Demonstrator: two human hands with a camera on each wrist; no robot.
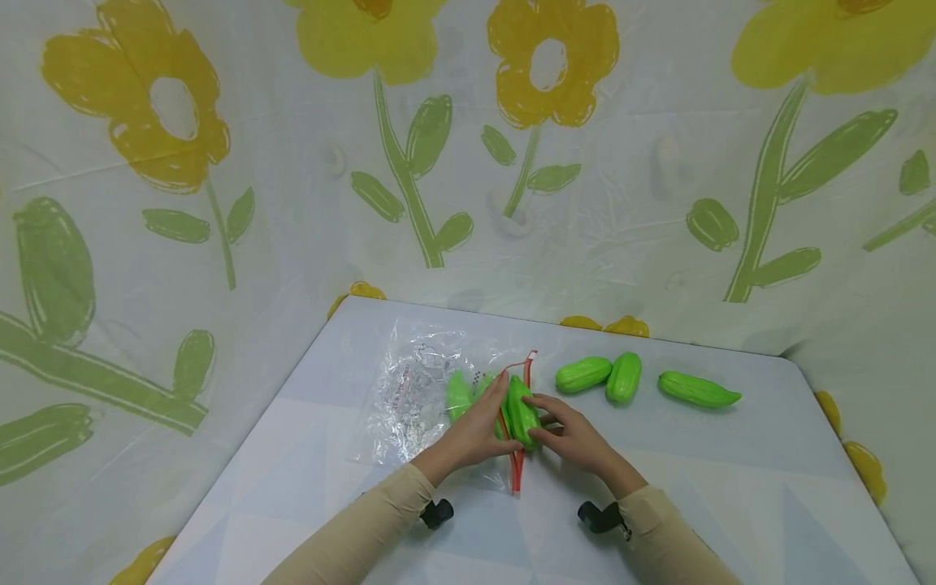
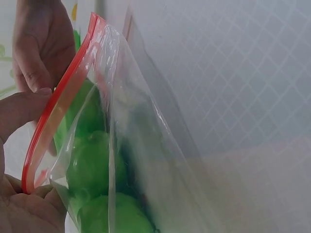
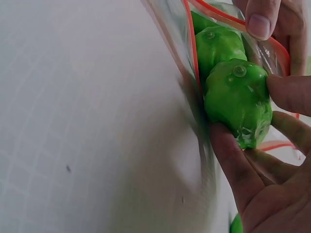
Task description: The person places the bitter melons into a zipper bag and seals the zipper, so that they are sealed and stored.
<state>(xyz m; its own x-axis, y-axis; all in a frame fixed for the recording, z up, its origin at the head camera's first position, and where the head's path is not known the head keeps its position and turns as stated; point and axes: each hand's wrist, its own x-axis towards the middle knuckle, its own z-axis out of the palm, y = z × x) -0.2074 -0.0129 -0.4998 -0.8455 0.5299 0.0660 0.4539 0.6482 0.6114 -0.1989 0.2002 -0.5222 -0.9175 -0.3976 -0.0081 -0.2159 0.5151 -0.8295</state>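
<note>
A clear plastic zip bag (image 1: pixel 398 406) with a red zip edge lies on the table, its mouth facing right. My left hand (image 1: pixel 475 431) holds the bag's mouth open, thumb over the red zip edge (image 2: pixel 57 102). Right at that mouth, my right hand (image 1: pixel 578 439) grips a bright green toy bitter melon (image 3: pixel 238 102) by its end, thumb on one side and fingers on the other. Part of the melon is inside the bag. More green melons (image 2: pixel 95 162) show through the clear film, side by side, partly hidden behind my left hand in the head view.
To the right of the bag, two green melons (image 1: pixel 583 374) (image 1: pixel 624 379) lie close together. A third melon (image 1: pixel 698 390) with a pointed tip lies farther right. The white table (image 1: pixel 329 357) ends at a flower-printed cloth (image 1: pixel 621 227) behind it.
</note>
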